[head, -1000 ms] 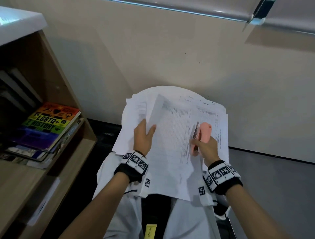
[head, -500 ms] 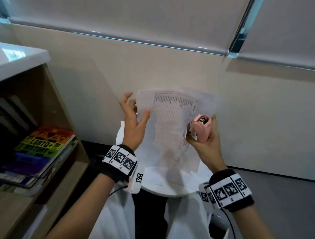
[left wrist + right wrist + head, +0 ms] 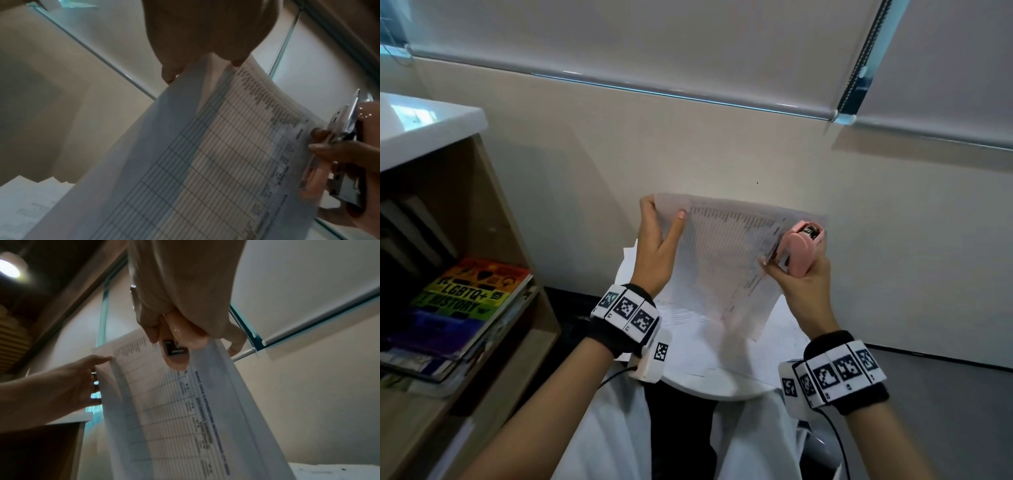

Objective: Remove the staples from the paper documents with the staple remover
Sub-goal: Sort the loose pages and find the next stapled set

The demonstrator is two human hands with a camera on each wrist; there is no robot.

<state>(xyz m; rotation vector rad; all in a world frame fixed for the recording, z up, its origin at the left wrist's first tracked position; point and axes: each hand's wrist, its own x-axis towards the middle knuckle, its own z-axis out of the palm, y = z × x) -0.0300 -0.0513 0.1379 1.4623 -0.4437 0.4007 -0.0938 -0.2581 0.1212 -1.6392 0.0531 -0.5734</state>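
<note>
A stapled paper document (image 3: pixel 719 260) printed with a table is held up in the air in front of the wall. My left hand (image 3: pixel 659 240) pinches its upper left corner between thumb and fingers. My right hand (image 3: pixel 796 274) grips a pink staple remover (image 3: pixel 799 251) and also pinches the document's right edge with the thumb. In the left wrist view the document (image 3: pixel 205 154) runs down from my left hand (image 3: pixel 205 48) toward the staple remover (image 3: pixel 349 146). In the right wrist view the staple remover (image 3: pixel 176 345) sits at the top of the document (image 3: pixel 185 410). No staple is visible.
More loose papers (image 3: pixel 688 342) lie on a small round white table (image 3: pixel 722 390) below the hands. A wooden shelf (image 3: pixel 493 212) with stacked books (image 3: pixel 465 301) stands at the left. The wall and window blinds (image 3: pixel 688 44) are behind.
Both hands lifted the document off the pile on the table and raised it upright. The left hand shifted from the sheet's left side to pinching its top corner.
</note>
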